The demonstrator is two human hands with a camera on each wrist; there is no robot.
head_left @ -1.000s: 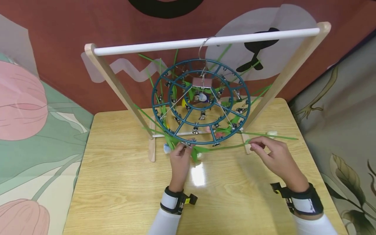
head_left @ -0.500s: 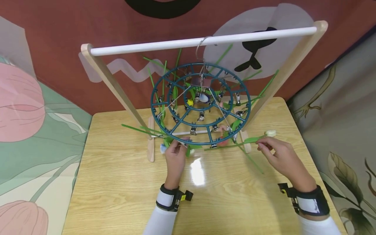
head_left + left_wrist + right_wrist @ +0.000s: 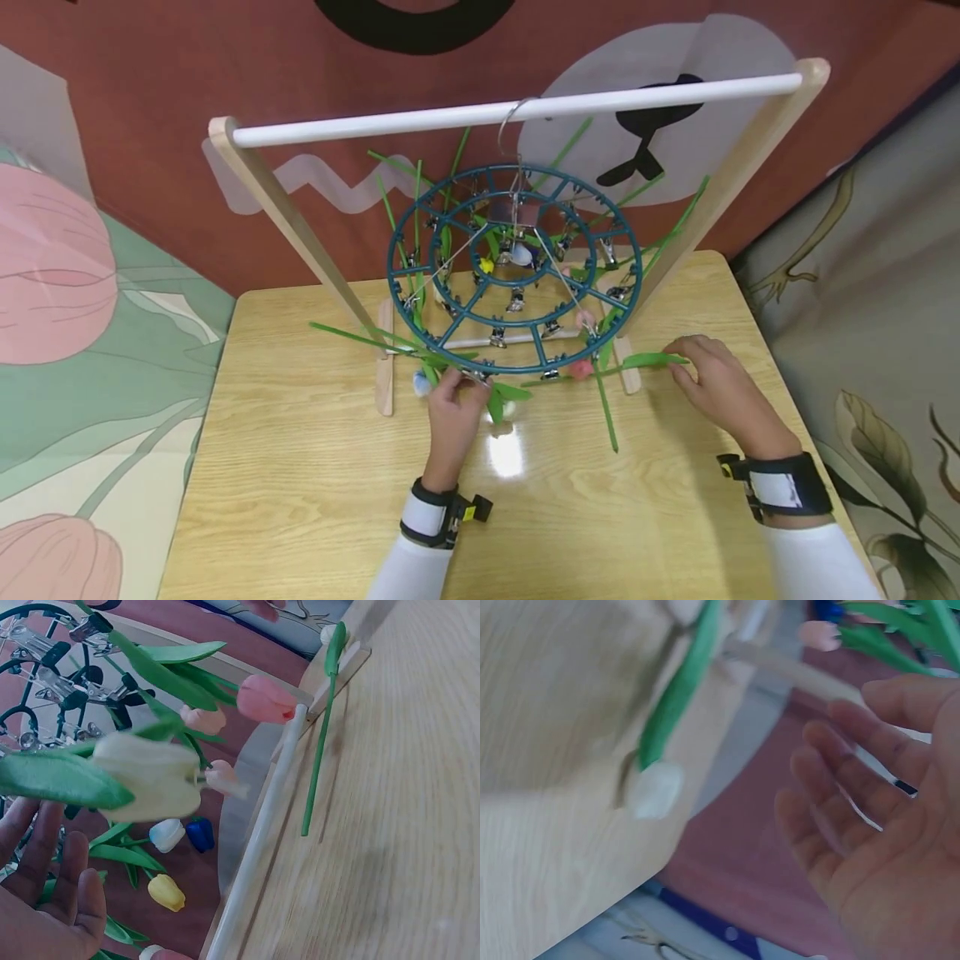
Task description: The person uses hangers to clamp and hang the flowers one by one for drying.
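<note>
A round teal clip hanger (image 3: 480,310) hangs by its hook from a white rod. At its front rim my left hand (image 3: 453,400) pinches a metal clip (image 3: 477,377); in the left wrist view its other fingers spread beneath the hanger. A white artificial tulip (image 3: 146,776) hangs beside that hand, its leaves (image 3: 510,392) below the rim. My right hand (image 3: 716,387) is over the table at the right, fingers relaxed and holding nothing. Another white tulip (image 3: 656,791) lies on the table near it, its leaf (image 3: 652,359) overlapping the fingertips in the head view.
Wooden posts (image 3: 288,225) and a white rod (image 3: 420,118) form the stand. Pink (image 3: 266,699), yellow (image 3: 166,892) and blue (image 3: 200,834) tulips hang from several clips, their green stems (image 3: 606,408) sticking outward. The wooden table (image 3: 322,500) meets patterned cloth behind.
The hanger has turned slightly, swinging a green stem at the right round to the front. My right hand has shifted right along the tulip on the table. My left hand stays at the front rim.
</note>
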